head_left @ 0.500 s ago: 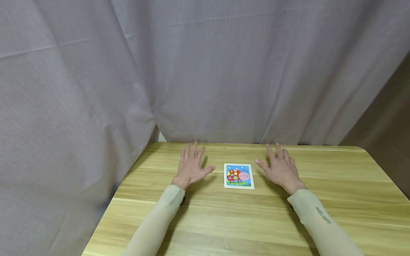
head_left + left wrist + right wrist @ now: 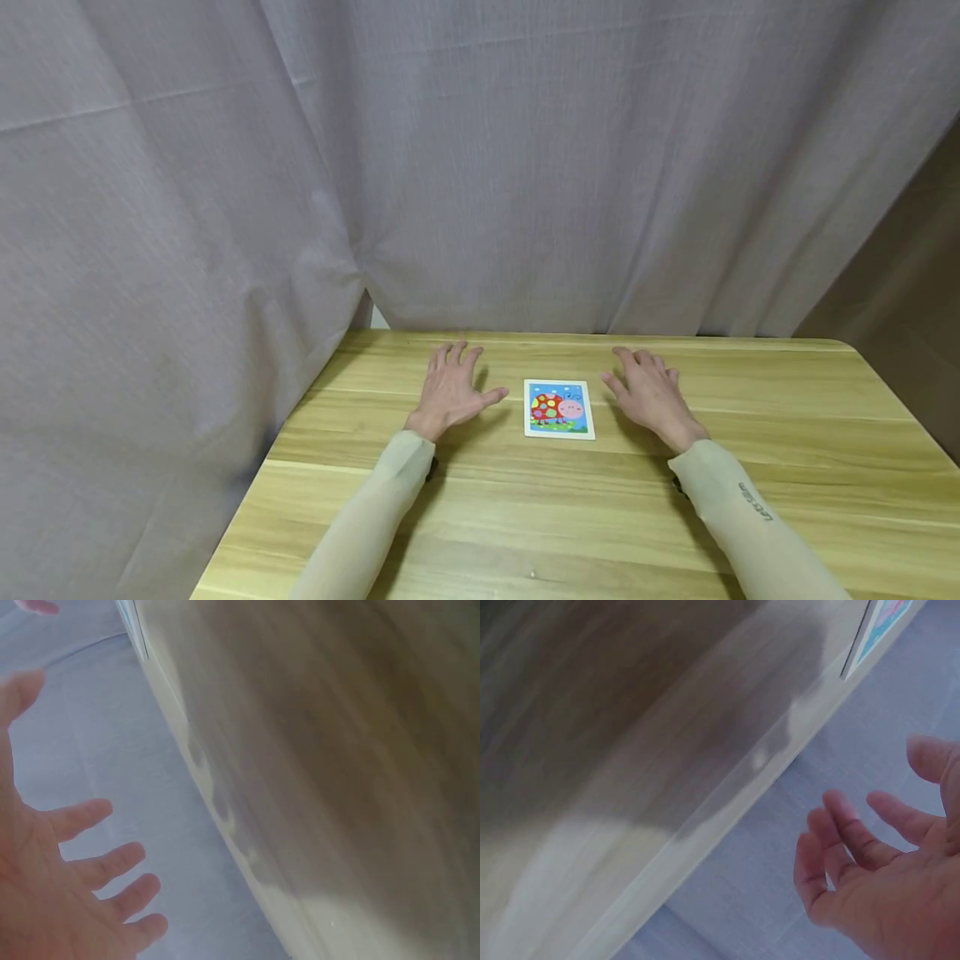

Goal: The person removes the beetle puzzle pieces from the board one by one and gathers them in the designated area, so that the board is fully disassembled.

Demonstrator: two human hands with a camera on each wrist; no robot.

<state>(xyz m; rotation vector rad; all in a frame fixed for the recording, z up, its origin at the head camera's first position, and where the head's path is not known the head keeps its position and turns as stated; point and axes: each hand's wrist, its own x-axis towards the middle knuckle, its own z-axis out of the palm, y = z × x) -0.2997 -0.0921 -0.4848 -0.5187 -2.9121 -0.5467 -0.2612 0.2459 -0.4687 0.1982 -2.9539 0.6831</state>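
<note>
A square picture board point(image 2: 558, 410) with a white border, showing a red spotted ladybug on blue, lies flat on the wooden table point(image 2: 510, 517). To its left my left hand point(image 2: 452, 392) hovers above the wood, fingers spread and thumb pointing toward the board. On the other side my right hand point(image 2: 651, 392) is held over the table with loosely bent fingers. Neither hand touches the board. In the left wrist view the left hand point(image 2: 67, 885) shows an empty palm. The right wrist view shows the right hand point(image 2: 885, 855) empty too, with a corner of the board point(image 2: 877, 634) at the top.
A grey curtain point(image 2: 510, 167) hangs right behind the table's far edge and down its left side. At the far right is a brown surface point(image 2: 907, 308). Both forearms wear pale sleeves point(image 2: 367, 517), with dark bands at the wrists.
The fingers of my right hand have bent from a straighter spread, and that hand has shifted slightly. My left fingers have curled a little. The board stays where it was on the table.
</note>
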